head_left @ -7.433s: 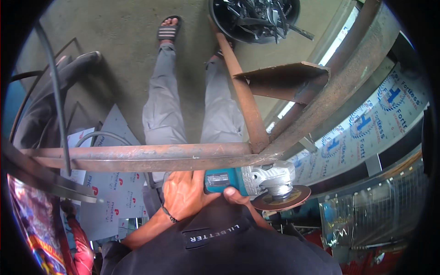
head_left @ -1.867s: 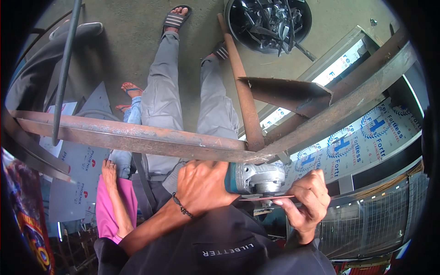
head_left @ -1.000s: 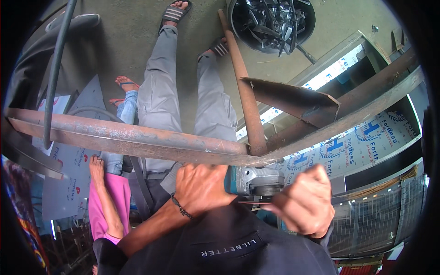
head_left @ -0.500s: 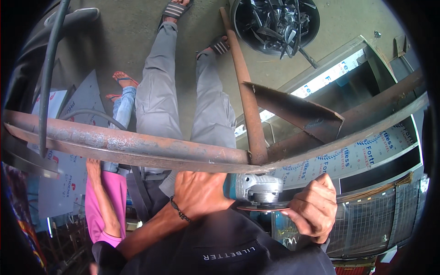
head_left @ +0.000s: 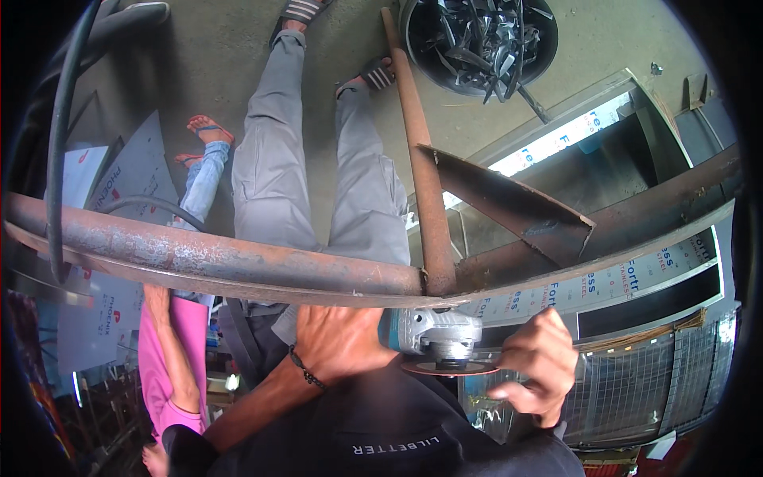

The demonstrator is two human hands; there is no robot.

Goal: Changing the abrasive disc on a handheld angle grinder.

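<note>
While left grip [head_left: 340, 338] clamps metal-headed grinder [head_left: 437, 327], right grip [head_left: 542, 362] gapes beside round disc [head_left: 427, 368]

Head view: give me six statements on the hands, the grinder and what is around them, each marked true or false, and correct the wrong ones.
1. The left hand holds the angle grinder. True.
2. The right hand is wrapped around the grinder's teal body. False: it is beside the edge of the disc.
3. A round dark tub on the floor holds metal scraps. True.
4. The beaded bracelet is on the right wrist. False: it is on the left wrist.
5. A co-worker in pink is at the left of the picture. True.
6. The wearer's sandals are plain white. False: they are dark with pale stripes.
</note>
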